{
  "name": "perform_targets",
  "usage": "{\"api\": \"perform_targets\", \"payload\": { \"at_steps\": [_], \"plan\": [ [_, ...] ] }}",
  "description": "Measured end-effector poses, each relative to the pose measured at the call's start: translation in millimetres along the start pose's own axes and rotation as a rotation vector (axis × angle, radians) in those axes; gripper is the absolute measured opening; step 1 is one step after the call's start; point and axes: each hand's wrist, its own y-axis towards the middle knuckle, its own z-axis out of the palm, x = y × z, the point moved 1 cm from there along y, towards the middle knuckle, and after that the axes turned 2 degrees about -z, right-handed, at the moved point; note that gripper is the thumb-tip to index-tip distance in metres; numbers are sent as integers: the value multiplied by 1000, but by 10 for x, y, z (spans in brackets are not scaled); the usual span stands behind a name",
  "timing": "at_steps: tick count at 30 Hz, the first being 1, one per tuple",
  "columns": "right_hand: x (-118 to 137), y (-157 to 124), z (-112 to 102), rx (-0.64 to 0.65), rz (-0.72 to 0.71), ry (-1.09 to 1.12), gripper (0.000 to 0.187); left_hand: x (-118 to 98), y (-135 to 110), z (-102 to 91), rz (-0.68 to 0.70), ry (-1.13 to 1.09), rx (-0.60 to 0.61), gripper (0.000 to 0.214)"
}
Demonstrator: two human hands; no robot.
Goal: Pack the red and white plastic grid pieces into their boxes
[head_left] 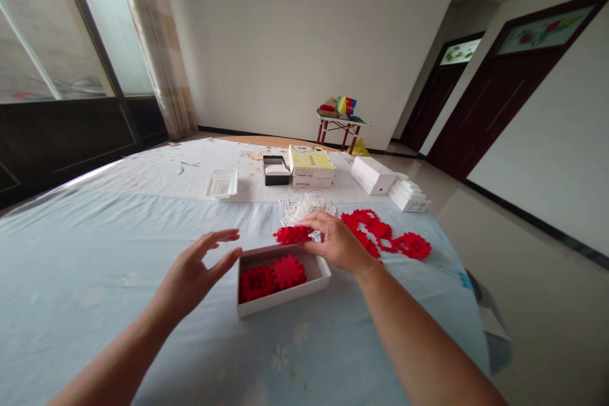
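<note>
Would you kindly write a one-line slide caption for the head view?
Right hand holding a red toothed piece by an open white box containing other red pieces, left hand open nearby.

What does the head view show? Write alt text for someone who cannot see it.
A right hand holds a red toothed piece by the far edge of an open white box containing more red pieces; the left hand is open beside the box. Beyond lie a heap of small white pieces, loose red pieces and several boxes on a floral tablecloth.
</note>
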Motion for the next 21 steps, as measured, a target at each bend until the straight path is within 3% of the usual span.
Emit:
{"api": "perform_targets", "payload": {
  "at_steps": [5, 10, 17, 21],
  "plan": [
    [-95, -98, -104, 26, 99, -38, 35, -143, -48, 113, 225, 132, 30, 33],
    [-97, -81, -88, 73, 73, -68, 30, -440, -198, 239, 475, 257, 194, 34],
    [-49, -134, -74, 159, 85, -299, 21, -625, -243, 253, 505, 276, 379, 29],
    [-15, -164, -16, 191, 94, -378, 22, -633, -235, 257, 459, 275, 407, 28]
  ]
}}
